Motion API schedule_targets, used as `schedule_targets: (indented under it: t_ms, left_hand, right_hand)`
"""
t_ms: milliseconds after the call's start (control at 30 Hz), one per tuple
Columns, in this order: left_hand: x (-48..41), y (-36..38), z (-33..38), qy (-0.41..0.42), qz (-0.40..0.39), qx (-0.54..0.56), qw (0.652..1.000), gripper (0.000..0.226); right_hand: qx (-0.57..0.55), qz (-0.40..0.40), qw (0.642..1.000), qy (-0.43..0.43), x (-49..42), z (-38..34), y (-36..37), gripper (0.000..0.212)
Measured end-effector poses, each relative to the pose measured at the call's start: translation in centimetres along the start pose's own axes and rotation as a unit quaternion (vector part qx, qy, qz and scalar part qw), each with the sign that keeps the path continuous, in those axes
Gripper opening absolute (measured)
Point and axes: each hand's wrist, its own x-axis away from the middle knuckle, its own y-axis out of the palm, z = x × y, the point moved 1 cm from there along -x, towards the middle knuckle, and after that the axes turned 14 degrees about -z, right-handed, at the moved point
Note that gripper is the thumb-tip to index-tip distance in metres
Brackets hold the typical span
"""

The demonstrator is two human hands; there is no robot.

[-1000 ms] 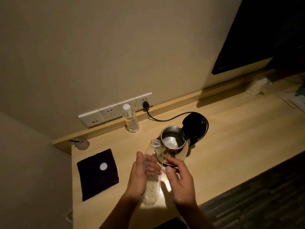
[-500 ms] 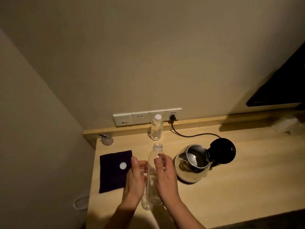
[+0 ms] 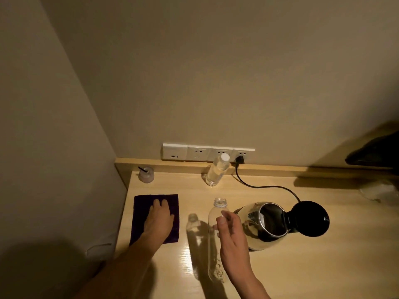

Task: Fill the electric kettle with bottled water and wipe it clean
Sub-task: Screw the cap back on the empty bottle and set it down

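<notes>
The left hand (image 3: 158, 219) lies flat and open on the dark cloth (image 3: 156, 219) at the left of the bench (image 3: 302, 266), fingers spread over it and not yet gathering it. The right hand (image 3: 231, 240) is loosely open beside the uncapped, seemingly empty bottle (image 3: 217, 238), which stands upright; in this dim light it is hard to say whether the fingertips touch the bottle or are just off it. The kettle (image 3: 265, 225) stands just right of the bottle, its lid (image 3: 309, 219) swung fully back and its cord (image 3: 267, 187) running to the wall socket (image 3: 240, 157). A second, capped bottle (image 3: 217, 170) stands at the back.

The step in hand looks like taking up the cloth for wiping. To do it well, pinch the cloth from its middle so it bunches into a pad rather than dragging flat. Leave the light bottle steady before the right hand goes, since a brush would topple it. Shut the lid and steady the kettle while wiping its steel wall, keeping the cloth clear of the plugged cord.
</notes>
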Motion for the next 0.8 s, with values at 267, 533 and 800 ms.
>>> schedule_targets:
  t_ms: [267, 533, 800]
  left_hand:
    - [3.4, -5.2, 2.1, 0.080, 0.016, 0.408, 0.909, 0.017]
    - [9.8, -12.3, 7.8, 0.257, -0.063, 0.659, 0.705, 0.028]
    - [10.9, -12.2, 9.6, 0.291, -0.084, 0.596, 0.744, 0.030]
  right_hand:
    - [0.027, -0.007, 1.000, 0.013, -0.3, -1.3, -0.3, 0.038]
    - [0.036, -0.031, 0.999, -0.025, -0.5, -2.4, 0.6, 0.076]
    - [0.040, -0.033, 0.998, -0.047, -0.6, -3.2, -0.2, 0.080]
